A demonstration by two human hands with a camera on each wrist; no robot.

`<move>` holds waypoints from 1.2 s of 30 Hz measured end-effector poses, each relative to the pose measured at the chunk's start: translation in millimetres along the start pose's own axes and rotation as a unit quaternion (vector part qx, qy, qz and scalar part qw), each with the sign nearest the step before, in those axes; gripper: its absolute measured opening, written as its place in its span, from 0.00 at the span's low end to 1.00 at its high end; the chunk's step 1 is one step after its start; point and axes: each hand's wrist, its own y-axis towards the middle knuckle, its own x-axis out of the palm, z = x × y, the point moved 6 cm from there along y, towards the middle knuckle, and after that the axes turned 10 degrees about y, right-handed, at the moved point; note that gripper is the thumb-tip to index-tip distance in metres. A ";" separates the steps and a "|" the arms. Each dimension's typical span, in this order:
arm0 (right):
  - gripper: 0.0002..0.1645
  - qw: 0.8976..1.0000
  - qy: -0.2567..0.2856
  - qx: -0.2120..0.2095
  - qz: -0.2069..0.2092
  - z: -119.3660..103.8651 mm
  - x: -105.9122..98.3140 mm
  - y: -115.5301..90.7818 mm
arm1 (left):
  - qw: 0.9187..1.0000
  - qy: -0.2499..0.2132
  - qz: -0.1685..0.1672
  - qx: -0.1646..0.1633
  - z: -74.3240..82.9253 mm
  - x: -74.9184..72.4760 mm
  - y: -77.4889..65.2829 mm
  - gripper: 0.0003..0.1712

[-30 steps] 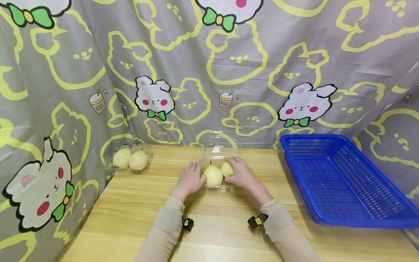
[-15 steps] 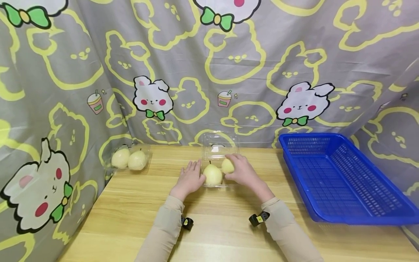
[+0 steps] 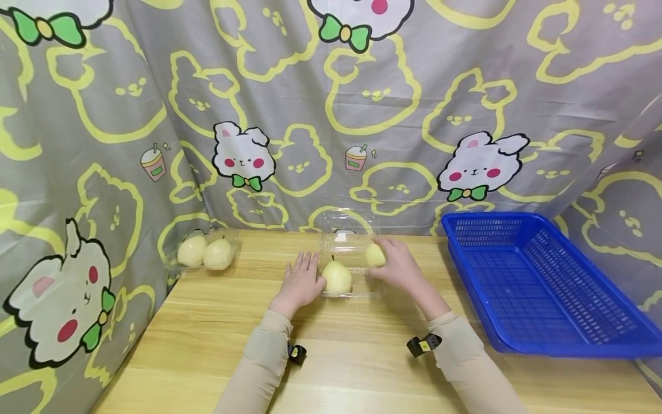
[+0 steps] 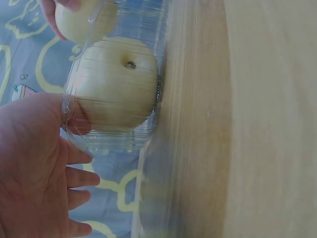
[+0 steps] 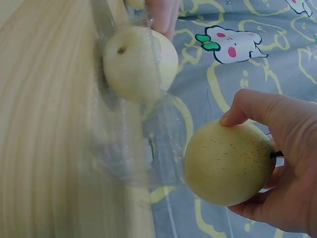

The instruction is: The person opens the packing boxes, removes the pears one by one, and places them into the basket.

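Observation:
My right hand [image 3: 402, 265] grips a yellow pear [image 5: 229, 161] between thumb and fingers, its dark stem toward the palm. In the right wrist view this pear is up beside the clear plastic clamshell box [image 5: 143, 148], outside its wall. Another pear [image 3: 337, 279] sits in the box's left half, stem upward in the head view. The hinged lid [image 3: 347, 230] stands raised at the back. My left hand [image 3: 298, 283] lies along the box's left side with fingers straight. Its thumb [image 4: 79, 119] touches the box edge close to the seated pear.
A second clear box with two pears [image 3: 218, 254] is at the table's back left. The blue perforated plastic basket [image 3: 517, 299] stands on the right. A patterned grey curtain [image 3: 310, 103] closes off the back and sides of the wooden table [image 3: 331, 356].
The right hand has lifted its pear out of the box's right half and moved it right, away from the other pear. The left hand stays in place.

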 end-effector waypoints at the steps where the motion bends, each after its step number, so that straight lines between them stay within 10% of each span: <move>1: 0.47 1.000 -0.001 0.000 0.002 0.0 -2.0 0.1 | 1.000 0.002 0.001 0.000 0.0 0.2 0.2 0.41; 36: 0.43 0.996 -0.085 0.006 0.037 0.4 -97.4 2.1 | 1.000 -0.007 0.016 0.004 0.4 2.2 2.3 0.41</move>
